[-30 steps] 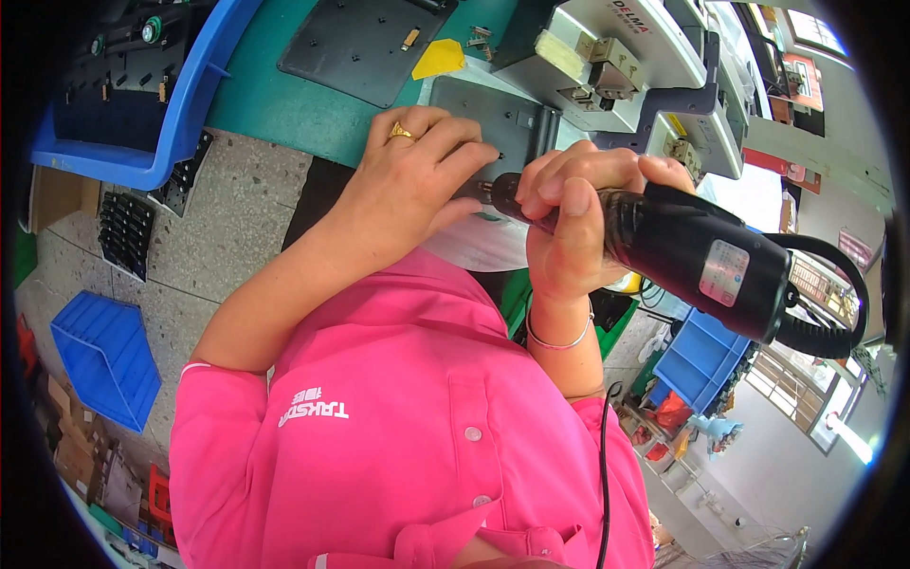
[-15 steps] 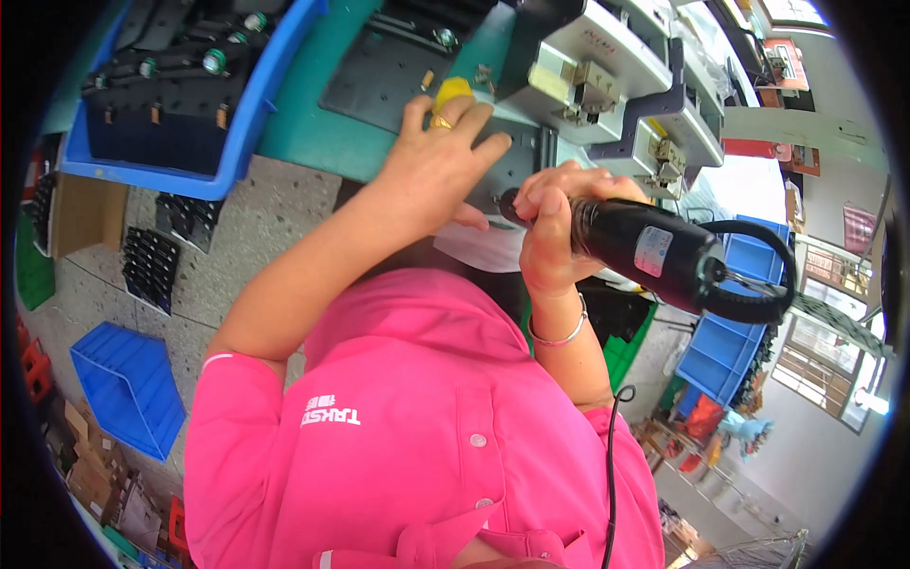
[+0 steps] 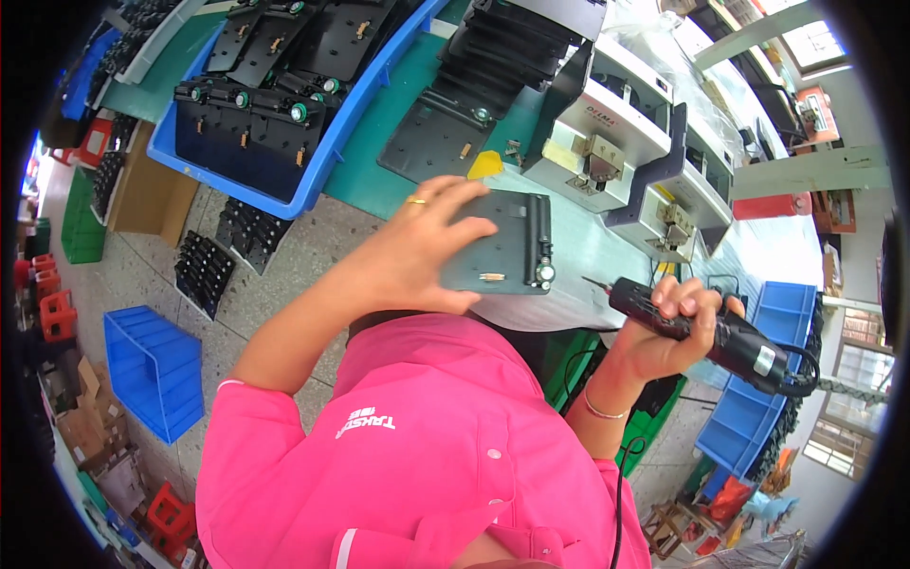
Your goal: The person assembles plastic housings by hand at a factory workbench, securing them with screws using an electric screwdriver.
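Below the yellow piece on the bench lies a flat black panel [image 3: 513,235]. It has a dark bar and a round metal-and-green part at its right end, and a small copper-coloured strip near its closest edge. My left hand [image 3: 422,244] spans the panel's left end, fingers at the far edge and thumb by the near edge, gripping it. To the right, apart from the panel, my right hand [image 3: 681,327] is wrapped round a black electric screwdriver [image 3: 749,353], its thin bit pointing left toward the panel.
A blue crate [image 3: 327,175] of similar black panels stands at the left. More panels [image 3: 417,133] lie behind my left hand, near a yellow piece [image 3: 485,165] and small metal parts [image 3: 513,148]. Two white machines [image 3: 592,156] stand at the back right. An empty blue bin [image 3: 156,370] sits on the floor.
My right hand has drawn the screwdriver away from the panel to the right. My left hand has come down from beside the yellow piece onto the panel's left end. The view has shifted.
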`<control>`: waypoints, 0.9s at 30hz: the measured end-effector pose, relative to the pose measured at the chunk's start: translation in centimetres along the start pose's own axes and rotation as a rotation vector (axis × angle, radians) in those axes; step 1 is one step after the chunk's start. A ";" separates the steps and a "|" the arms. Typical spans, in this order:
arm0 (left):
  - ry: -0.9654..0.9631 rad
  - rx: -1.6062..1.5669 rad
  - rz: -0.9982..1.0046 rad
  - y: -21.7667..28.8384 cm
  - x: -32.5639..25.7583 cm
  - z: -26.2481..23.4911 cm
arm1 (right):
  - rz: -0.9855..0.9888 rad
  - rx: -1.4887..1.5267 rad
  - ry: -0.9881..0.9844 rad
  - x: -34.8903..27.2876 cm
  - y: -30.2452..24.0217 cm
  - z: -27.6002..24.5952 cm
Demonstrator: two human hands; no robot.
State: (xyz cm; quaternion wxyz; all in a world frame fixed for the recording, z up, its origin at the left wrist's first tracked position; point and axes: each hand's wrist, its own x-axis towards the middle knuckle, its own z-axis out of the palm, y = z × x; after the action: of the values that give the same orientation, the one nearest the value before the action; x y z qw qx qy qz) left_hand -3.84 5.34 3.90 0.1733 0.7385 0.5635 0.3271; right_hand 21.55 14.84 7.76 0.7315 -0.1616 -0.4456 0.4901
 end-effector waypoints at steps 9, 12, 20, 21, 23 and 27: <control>0.339 -0.632 -0.274 -3.1 -2.0 -3.5 | 0.096 -0.017 0.071 1.1 1.9 -2.0; 0.497 -0.629 -0.227 -3.9 0.2 -5.7 | 0.097 -0.024 0.026 1.2 2.3 -2.0; -0.033 0.458 -0.334 -4.6 10.7 -7.1 | 0.104 -0.019 0.016 0.6 2.1 -2.9; -0.073 0.472 -0.298 -5.0 11.5 -6.6 | 0.110 -0.015 0.012 0.4 2.0 -3.1; -0.113 0.488 -0.258 -5.8 12.3 -5.4 | 0.113 -0.010 0.018 0.1 1.7 -3.3; -0.065 0.504 -0.169 -7.0 12.6 -3.4 | 0.103 -0.038 -0.010 -0.3 1.3 -4.1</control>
State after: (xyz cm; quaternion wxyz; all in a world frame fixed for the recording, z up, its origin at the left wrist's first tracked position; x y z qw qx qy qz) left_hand -9.25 18.98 5.60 0.0288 0.7188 0.6811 0.1366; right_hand 24.07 16.04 4.46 0.6999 -0.1959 -0.4495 0.5194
